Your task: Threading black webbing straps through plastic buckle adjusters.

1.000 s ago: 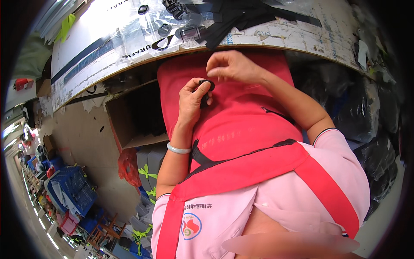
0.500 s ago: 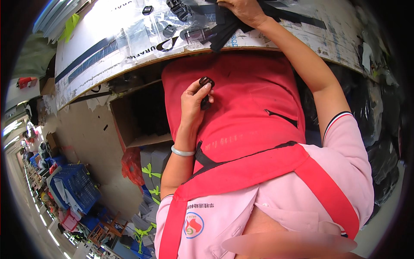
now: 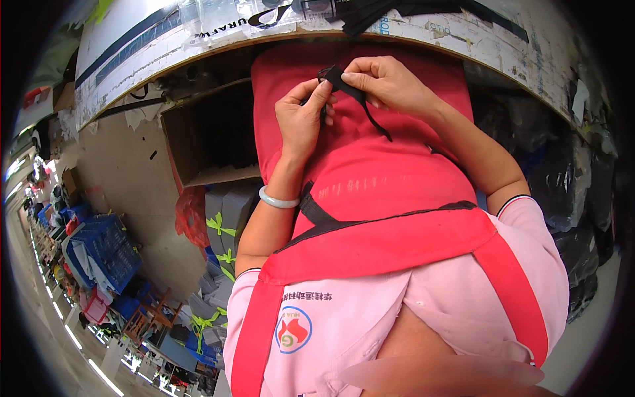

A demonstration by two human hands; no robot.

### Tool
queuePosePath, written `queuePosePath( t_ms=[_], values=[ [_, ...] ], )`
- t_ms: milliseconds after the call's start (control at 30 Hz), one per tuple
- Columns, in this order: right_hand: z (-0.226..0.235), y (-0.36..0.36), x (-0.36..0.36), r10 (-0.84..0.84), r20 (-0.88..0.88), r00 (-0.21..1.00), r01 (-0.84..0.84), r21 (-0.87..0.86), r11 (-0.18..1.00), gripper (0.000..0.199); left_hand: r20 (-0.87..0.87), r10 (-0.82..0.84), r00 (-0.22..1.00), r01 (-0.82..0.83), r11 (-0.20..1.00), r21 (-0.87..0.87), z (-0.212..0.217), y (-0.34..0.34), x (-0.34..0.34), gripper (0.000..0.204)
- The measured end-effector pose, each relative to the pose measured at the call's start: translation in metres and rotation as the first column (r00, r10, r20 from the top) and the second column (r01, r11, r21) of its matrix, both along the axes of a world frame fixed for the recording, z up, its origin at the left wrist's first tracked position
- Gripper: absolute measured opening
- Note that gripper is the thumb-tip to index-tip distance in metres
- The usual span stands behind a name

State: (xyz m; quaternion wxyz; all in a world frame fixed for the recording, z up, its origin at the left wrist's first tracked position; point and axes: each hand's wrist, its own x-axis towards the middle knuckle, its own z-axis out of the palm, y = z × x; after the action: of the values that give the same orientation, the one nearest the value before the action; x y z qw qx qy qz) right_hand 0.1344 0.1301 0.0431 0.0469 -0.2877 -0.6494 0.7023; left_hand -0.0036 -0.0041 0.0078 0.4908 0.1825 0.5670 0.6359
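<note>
Black strap [image 3: 354, 92] is trailing from the pinching right hand [image 3: 387, 81]; the left hand [image 3: 299, 119], fingers curled, is holding a dark fitting [image 3: 323, 116]; keeping the strap flat is probably aiding control.

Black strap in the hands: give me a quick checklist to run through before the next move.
1. Right hand pinching the black strap: ok.
2. Left hand gripping the small black piece: ok.
3. Strap's loose end out of both hands, seen against the red apron: ok.
4. Strap passed through the black piece: cannot tell, fingers cover the spot.
5. More black straps in view on the table: ok.
</note>
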Motion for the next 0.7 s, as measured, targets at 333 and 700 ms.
queuePosePath(
  t_ms=[333, 700],
  values=[
    [-0.013, -0.014, -0.003, -0.138, 0.008, 0.99, 0.124, -0.479, 0.869, 0.021, -0.348, 0.088, 0.933, -0.06, 0.994, 0.091, -0.009, -0.001, 0.002, 0.012],
    [-0.035, -0.013, -0.006, -0.311, -0.118, 0.943, 0.236, -0.42, 0.876, 0.024, -0.842, 0.081, 0.533, 0.155, 0.969, 0.192, -0.014, 0.0, -0.006, 0.017]
  ],
)
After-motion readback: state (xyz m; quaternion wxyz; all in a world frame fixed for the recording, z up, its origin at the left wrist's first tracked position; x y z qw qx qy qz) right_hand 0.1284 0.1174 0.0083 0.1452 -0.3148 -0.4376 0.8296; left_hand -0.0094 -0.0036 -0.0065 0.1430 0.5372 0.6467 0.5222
